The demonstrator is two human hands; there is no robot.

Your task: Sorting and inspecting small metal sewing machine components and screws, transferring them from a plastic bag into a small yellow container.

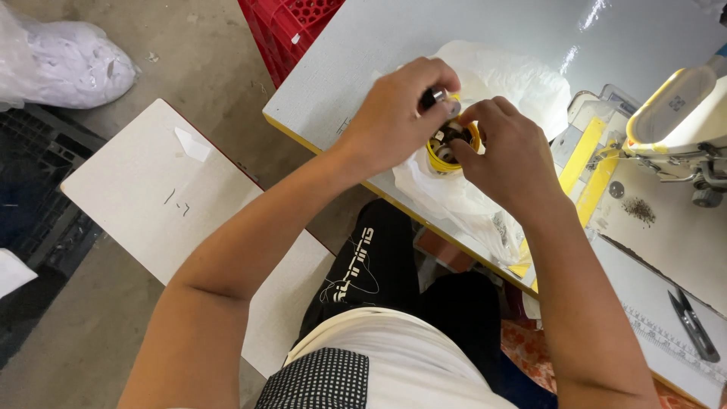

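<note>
Small yellow round container [447,148], open side up, dark small metal parts inside, hard to tell what kind. It sits over a white plastic bag [500,83] near the front edge of the surface [363,53], roughly mid-way along that edge. Right hand [503,155] wraps the container from its right side, fingers curled around the rim, grip clenched on it. Left hand [397,113] comes in from the left and above; thumb and fingertips pinch a small dark cylindrical piece [435,97], grip closed on that piece. The piece is held just above the container's upper-left rim, its long axis tilted, running roughly from the left hand down toward the opening. So the container lies just right of and below the left grip, touching or nearly touching; exact contact cannot be told. Both hands are equally close to it, the right one bearing it. Outward: a sewing machine [681,121] toward the right end of the surface, yellow tape strips [587,163] on its bed, thread snips [693,322] near the front-right corner beside a printed ruler strip [666,333]. Beyond the far-left corner, a red plastic crate [284,26]. A low white board [166,204] stands left of the person's knees; a white bagged bundle [64,57] lies on the floor.
</note>
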